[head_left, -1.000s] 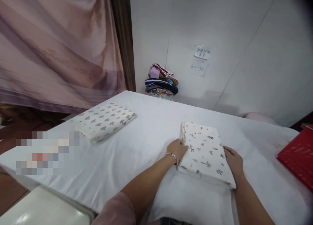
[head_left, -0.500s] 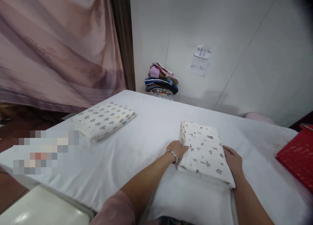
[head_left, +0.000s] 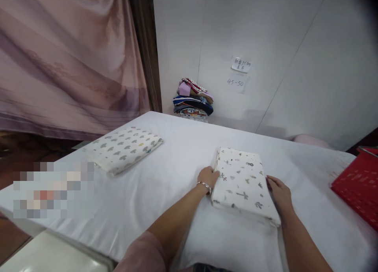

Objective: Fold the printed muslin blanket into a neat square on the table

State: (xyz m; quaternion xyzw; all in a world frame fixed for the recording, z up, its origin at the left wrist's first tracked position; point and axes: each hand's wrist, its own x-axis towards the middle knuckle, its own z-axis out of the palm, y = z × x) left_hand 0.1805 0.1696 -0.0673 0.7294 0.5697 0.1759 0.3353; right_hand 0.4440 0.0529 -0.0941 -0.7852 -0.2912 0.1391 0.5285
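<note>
A folded white cloth [head_left: 239, 181] printed with small grey plants lies on the table between my hands. My left hand [head_left: 207, 178], with a silver bracelet at the wrist, grips its left edge, the thumb by the top layer. Along the opposite edge, my right hand [head_left: 279, 193] has its fingers bent against the side of the layers; part of them is hidden. A second folded white cloth [head_left: 125, 149], with grey cloud-like shapes, rests farther left, apart from both hands.
The table [head_left: 177, 146] has a white cover. A stack of folded fabrics [head_left: 193, 100] stands by the wall beyond it. At the right sits a red bag-like object [head_left: 357, 185]. A pink curtain [head_left: 73, 59] hangs at the left, and a blurred patch covers the table's left corner.
The view has shifted slightly. My left thumb has slid back from the top of the cloth toward its left edge. The cloth stays between both hands.
</note>
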